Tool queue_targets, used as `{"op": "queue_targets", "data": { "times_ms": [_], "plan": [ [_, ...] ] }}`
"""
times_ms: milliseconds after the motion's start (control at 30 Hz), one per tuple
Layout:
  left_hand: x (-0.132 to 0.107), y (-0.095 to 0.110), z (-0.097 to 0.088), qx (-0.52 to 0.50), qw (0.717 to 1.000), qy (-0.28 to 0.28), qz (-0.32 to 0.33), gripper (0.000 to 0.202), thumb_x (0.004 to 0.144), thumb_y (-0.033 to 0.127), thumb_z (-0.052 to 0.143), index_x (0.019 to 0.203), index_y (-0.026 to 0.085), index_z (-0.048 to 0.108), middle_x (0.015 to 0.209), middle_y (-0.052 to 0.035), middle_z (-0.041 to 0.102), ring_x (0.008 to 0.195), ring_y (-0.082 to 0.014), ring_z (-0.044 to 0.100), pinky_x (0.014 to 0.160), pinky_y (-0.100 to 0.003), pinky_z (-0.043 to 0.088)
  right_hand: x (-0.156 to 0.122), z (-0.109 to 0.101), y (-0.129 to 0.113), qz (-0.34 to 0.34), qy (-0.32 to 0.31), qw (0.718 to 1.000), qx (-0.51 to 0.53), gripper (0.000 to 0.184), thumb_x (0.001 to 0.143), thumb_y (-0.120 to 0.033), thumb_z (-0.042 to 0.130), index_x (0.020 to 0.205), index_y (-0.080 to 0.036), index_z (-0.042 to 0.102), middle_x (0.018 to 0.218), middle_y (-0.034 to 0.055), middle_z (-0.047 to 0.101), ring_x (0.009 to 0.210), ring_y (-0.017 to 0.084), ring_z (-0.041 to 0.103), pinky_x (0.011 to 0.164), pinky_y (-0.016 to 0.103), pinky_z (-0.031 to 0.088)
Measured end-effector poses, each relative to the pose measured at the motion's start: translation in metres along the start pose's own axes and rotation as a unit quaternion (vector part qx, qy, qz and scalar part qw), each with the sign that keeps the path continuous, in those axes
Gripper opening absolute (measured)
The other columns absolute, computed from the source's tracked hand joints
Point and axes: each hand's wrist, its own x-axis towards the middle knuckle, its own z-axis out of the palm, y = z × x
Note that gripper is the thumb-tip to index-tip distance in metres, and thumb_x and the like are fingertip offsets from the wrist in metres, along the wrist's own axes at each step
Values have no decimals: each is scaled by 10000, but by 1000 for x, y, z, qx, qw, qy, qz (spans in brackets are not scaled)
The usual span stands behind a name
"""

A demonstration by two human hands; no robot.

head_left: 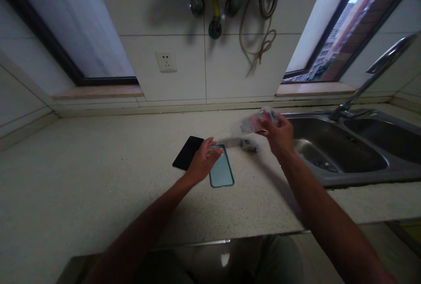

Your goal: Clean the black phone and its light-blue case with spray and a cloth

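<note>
A clear plastic packet with pink print point(254, 122), slightly blurred, is pinched in my right hand point(279, 134) above the counter near the sink. My left hand point(204, 157) hovers over the top of a light-blue phone case point(221, 172), fingers apart and holding nothing I can see. To the left of that hand a black phone point(188, 152) lies flat, partly covered by the hand. A small greyish object point(249, 145), smeared by motion, is below the packet; its kind is unclear.
A double steel sink point(345, 143) with a chrome faucet point(358, 89) is set into the pale counter point(98, 179) on the right. Behind, the tiled wall carries a socket point(166, 62), hoses and a hanging cord point(263, 47). Windows stand on both sides.
</note>
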Motion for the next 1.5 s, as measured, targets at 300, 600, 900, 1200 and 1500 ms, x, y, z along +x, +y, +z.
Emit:
{"op": "queue_targets", "data": {
  "times_ms": [300,600,900,1200,1500],
  "plan": [
    [3,7,-1,-86,994,45,-45,561,779,634,665,1054,177,491,771,16,598,516,-79,532,487,-222,425,-50,41,16,114,-131,979,110,438,607,-409,868,877,-227,575,834,-34,661,751,152,664,693,321,617],
    [-1,12,-7,-59,995,77,-9,461,861,578,591,1081,197,454,738,30,576,542,-92,519,519,-225,406,-65,51,41,223,-166,938,207,524,581,-530,870,935,-249,604,1016,51,699,1087,266,644,937,386,587],
    [-12,20,-6,121,991,50,41,434,996,567,311,1132,189,476,847,-44,615,707,-162,563,656,-299,412,-71,48,36,229,-227,928,183,621,650,-599,804,1114,-264,563,1236,106,669,1191,335,609,834,476,629],
    [-10,10,-11,144,987,17,64,546,988,597,266,1230,161,488,890,-72,643,730,-176,586,666,-295,410,-71,50,37,248,-199,930,184,552,632,-563,813,1016,-228,602,1119,117,712,1069,325,671,764,437,653],
    [-4,-2,-13,120,990,7,70,606,992,586,284,1339,130,484,817,-50,626,655,-158,536,623,-282,398,-74,52,43,291,-159,906,263,457,619,-413,871,971,-210,663,1047,87,738,1042,294,683,715,364,667]
  ]
}}
